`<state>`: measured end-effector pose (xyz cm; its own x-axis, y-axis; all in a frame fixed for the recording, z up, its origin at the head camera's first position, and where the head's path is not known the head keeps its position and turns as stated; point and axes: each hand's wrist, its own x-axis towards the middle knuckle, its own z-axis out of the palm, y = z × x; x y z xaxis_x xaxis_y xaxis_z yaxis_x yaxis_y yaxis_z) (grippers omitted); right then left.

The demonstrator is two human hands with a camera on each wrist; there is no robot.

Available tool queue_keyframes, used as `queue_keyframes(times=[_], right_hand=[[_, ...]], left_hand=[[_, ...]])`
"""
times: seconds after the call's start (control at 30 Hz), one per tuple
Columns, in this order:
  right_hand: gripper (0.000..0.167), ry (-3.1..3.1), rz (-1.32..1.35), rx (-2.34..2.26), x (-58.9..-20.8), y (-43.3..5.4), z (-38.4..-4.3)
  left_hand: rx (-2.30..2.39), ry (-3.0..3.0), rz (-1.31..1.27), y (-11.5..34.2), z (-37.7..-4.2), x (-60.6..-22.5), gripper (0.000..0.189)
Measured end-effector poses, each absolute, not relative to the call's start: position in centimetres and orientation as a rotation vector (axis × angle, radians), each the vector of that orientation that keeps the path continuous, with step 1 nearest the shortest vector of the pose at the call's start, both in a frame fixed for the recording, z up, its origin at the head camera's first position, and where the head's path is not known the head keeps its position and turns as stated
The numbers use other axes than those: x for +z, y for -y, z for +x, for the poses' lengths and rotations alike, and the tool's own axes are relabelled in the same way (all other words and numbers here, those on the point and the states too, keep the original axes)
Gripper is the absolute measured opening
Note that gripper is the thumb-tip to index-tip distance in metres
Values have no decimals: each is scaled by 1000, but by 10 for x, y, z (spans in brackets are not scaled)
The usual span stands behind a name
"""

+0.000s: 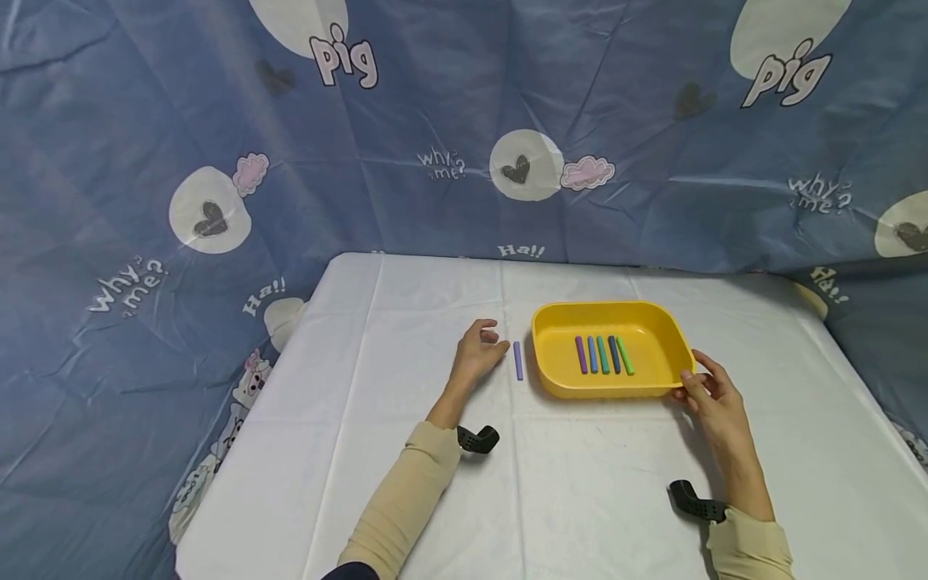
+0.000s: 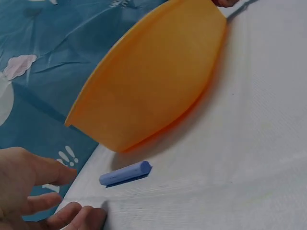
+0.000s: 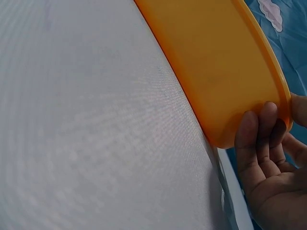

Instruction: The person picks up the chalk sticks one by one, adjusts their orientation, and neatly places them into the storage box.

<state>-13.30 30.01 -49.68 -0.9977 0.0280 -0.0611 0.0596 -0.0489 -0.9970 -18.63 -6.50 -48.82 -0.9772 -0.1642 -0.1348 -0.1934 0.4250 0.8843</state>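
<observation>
A lavender-blue chalk-like stick (image 1: 518,361) lies alone on the white cloth, just left of the yellow tray (image 1: 544,366). Beside that stick hovers my left hand (image 1: 478,352), fingers loosely bent and holding nothing; the left wrist view shows a gap between the fingers and the stick (image 2: 125,173). At the tray's near right corner, my right hand (image 1: 714,403) grips the rim, thumb over the edge and fingers against the outer wall. Inside the tray, several sticks stand in a row: a purple stick (image 1: 582,355), blue and teal ones, and a green stick (image 1: 625,356) at the right.
The white cloth (image 1: 413,499) covers the table. A blue printed curtain (image 1: 406,201) hangs behind it and round its sides. Black wrist mounts (image 1: 478,440) stick out from both forearms just above the cloth.
</observation>
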Motion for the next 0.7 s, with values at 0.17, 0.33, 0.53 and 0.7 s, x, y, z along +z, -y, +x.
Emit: queue_keyframes(times=[0.17, 0.33, 0.53, 0.7], right_hand=[[57, -2161, 98, -2257, -496, -300, -134], [57, -2184, 98, -2240, -495, -301, -135], [59, -2187, 101, -2230, -496, -303, -134], [61, -2178, 89, -2237, -497, -303, -134]], left_hand=[[1378, -2802, -244, 58, -188, -487, 50], [1121, -2926, -185, 48, -187, -483, 57], [868, -2960, -153, 39, -187, -480, 57], [797, -2978, -105, 37, -185, -481, 50]])
